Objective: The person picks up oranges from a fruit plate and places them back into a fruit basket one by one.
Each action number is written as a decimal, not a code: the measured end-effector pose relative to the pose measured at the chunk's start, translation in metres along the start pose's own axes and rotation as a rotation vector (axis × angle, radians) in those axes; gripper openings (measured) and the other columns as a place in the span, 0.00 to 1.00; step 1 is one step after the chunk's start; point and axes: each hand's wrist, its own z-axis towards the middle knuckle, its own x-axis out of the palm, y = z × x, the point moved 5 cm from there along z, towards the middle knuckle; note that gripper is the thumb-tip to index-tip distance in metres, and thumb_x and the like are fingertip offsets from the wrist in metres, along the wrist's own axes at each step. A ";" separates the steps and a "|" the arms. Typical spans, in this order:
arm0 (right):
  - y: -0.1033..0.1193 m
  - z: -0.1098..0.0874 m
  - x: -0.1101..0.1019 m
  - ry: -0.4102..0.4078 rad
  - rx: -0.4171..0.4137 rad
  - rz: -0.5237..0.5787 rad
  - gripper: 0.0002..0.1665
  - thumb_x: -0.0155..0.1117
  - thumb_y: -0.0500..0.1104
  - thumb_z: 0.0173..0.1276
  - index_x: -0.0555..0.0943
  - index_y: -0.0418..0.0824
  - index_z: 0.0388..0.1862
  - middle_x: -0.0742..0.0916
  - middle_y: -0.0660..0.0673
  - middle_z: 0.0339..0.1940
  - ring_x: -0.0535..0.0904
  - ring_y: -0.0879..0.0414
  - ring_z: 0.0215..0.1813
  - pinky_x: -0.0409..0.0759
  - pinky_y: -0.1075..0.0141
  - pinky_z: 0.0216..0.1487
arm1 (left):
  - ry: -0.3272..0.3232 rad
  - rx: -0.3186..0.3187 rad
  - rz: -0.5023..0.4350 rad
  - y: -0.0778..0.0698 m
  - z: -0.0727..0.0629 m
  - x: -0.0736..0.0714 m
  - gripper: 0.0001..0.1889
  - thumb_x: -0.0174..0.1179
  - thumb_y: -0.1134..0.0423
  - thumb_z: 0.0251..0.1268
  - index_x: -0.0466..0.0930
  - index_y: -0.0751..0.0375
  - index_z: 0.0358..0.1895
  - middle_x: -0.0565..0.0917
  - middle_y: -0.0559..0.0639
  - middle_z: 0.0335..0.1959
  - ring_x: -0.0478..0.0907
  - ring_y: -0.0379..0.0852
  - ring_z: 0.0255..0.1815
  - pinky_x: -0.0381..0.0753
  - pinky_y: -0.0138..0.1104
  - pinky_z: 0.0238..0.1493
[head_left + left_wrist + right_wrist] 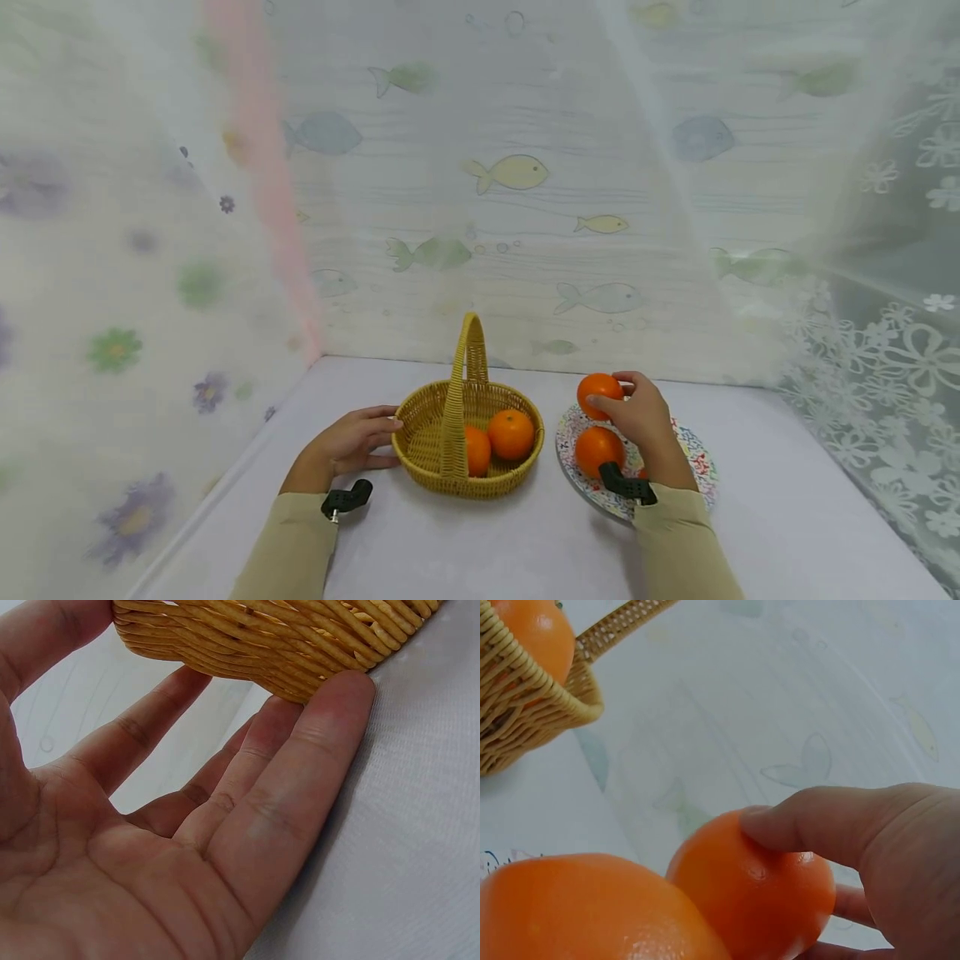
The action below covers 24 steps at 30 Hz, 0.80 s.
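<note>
A yellow wicker basket [420, 417] with an arched handle stands on the table, two oranges [512, 434] lying in its right half. Against its left side rests my left hand [360, 442]; in the left wrist view the extended fingertips touch the woven wall [247, 637]. My right hand [643, 417] pinches an orange [598, 393] between thumb and fingers over the far part of a speckled plate [697, 458]. Nearer on that plate sits another orange [598, 451], large in the foreground of the right wrist view. Part of a further orange shows beside my right wrist, mostly hidden.
A white cloth covers the table [480, 550]. Sheer curtains [517, 250] printed with fish hang behind it, with flowered fabric [112, 350] on the left and lace [885, 358] on the right. The basket's handle [454, 417] rises high above its rim.
</note>
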 end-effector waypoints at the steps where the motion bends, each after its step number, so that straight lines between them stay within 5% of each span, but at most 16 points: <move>1: 0.002 0.000 0.001 -0.001 0.000 0.004 0.47 0.73 0.56 0.67 0.65 0.39 0.77 0.73 0.31 0.74 0.78 0.36 0.63 0.83 0.45 0.61 | -0.005 0.000 -0.001 -0.001 -0.002 -0.001 0.34 0.61 0.58 0.76 0.59 0.62 0.79 0.73 0.61 0.73 0.81 0.51 0.63 0.84 0.55 0.60; 11: 0.015 -0.004 0.004 0.009 -0.033 0.026 0.47 0.69 0.56 0.68 0.60 0.39 0.78 0.72 0.32 0.73 0.78 0.38 0.61 0.84 0.48 0.58 | -0.002 -0.001 -0.005 -0.002 -0.005 -0.001 0.33 0.60 0.59 0.77 0.60 0.63 0.79 0.74 0.61 0.72 0.81 0.51 0.63 0.84 0.54 0.60; 24: 0.031 -0.010 0.005 0.039 -0.086 -0.002 0.45 0.71 0.56 0.67 0.65 0.44 0.77 0.74 0.33 0.72 0.78 0.38 0.60 0.84 0.47 0.58 | -0.007 -0.016 -0.015 -0.001 0.002 -0.003 0.33 0.62 0.59 0.75 0.61 0.62 0.78 0.75 0.58 0.70 0.81 0.50 0.62 0.84 0.54 0.60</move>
